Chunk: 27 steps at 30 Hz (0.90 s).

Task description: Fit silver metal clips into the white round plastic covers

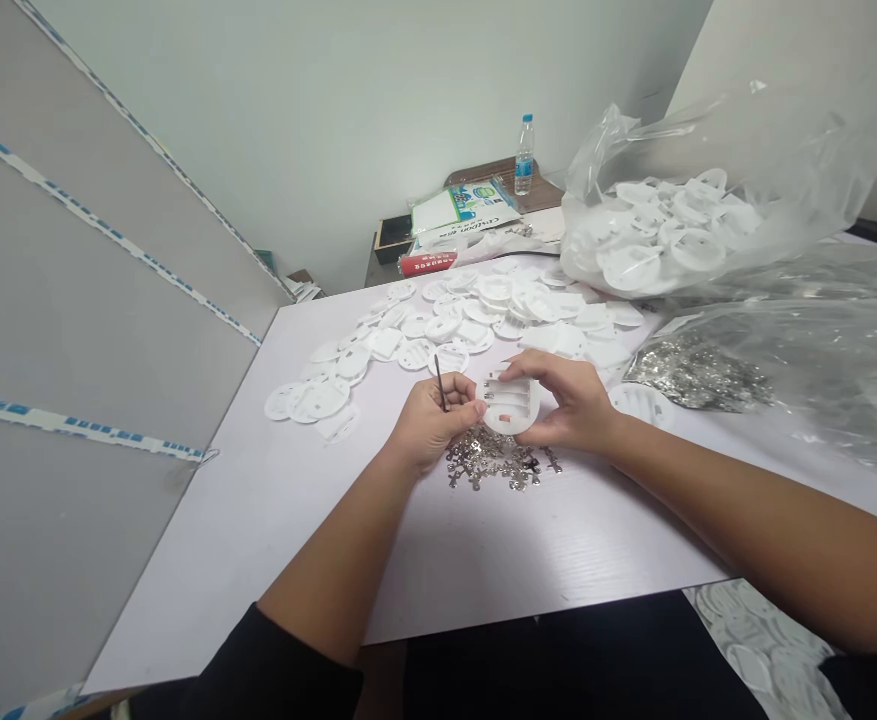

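Note:
A round white plastic battery housing (511, 408) is tilted up above the table, its slotted compartment facing me. My right hand (569, 400) grips it by the right side, fingers on the upper rim and thumb below. My left hand (438, 415) is closed round a thin dark rod-like tool (439, 380), which points upward; the tool's exact kind is unclear. The left thumb touches the housing's left edge, where small metal contacts (489, 392) show in the slots. Beneath both hands lies a loose pile of small metal contact pieces (494, 465), partly hidden by them.
Many white housings (438, 328) spread over the back of the table (288, 540). On the right stand a clear bag of housings (678, 235) and a bag of metal pieces (697, 370). A water bottle (524, 155) stands behind. A grey partition (70, 300) borders the left.

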Motion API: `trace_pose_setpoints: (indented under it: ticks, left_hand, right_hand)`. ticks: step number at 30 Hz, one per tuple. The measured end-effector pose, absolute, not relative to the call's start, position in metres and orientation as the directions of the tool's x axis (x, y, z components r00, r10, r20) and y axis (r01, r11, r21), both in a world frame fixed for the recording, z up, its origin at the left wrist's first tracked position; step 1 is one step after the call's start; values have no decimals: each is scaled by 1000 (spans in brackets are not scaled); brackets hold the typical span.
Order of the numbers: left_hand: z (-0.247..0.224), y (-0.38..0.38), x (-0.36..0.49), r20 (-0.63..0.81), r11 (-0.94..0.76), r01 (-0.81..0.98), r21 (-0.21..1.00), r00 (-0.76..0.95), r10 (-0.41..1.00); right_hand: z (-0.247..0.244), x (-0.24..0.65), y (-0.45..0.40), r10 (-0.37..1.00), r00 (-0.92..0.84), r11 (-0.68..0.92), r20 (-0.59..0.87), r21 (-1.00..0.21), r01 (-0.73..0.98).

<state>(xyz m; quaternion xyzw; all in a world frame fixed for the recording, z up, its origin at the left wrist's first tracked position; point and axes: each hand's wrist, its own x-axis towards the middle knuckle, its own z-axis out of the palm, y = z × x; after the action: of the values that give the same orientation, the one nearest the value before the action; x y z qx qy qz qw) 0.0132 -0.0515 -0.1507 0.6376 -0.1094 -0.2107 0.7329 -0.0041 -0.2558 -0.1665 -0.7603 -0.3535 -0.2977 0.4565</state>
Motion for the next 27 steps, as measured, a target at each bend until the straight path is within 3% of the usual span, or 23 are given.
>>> trace_pose_setpoints:
  ticks: [3, 6, 9, 12, 18, 27]
  left_hand:
    - [-151, -50, 14, -56, 15, 68, 998, 910, -411]
    - [-151, -46, 17, 0, -207, -80, 975, 934, -358]
    - [-149, -42, 19, 104, -502, -281, 818, 930, -352]
    - [-149, -40, 18, 169, -664, -443, 602, 884, -437]
    - [-158, -41, 18, 110, -744, -547, 383, 827, -551]
    - [-162, -41, 22, 106, -743, -550, 382, 825, -556]
  right_hand:
    - [-164, -2, -257, 296, 535, -363, 791, -425, 829]
    - [-164, 3, -261, 344, 537, -411, 770, -391, 823]
    - [-167, 9, -267, 398, 619, -476, 677, -425, 770]
    - [-170, 13, -271, 424, 715, -534, 555, -485, 693]
    - [-177, 17, -271, 478, 733, -560, 484, -475, 679]
    - [-176, 18, -272, 500, 742, -557, 448, -489, 671]
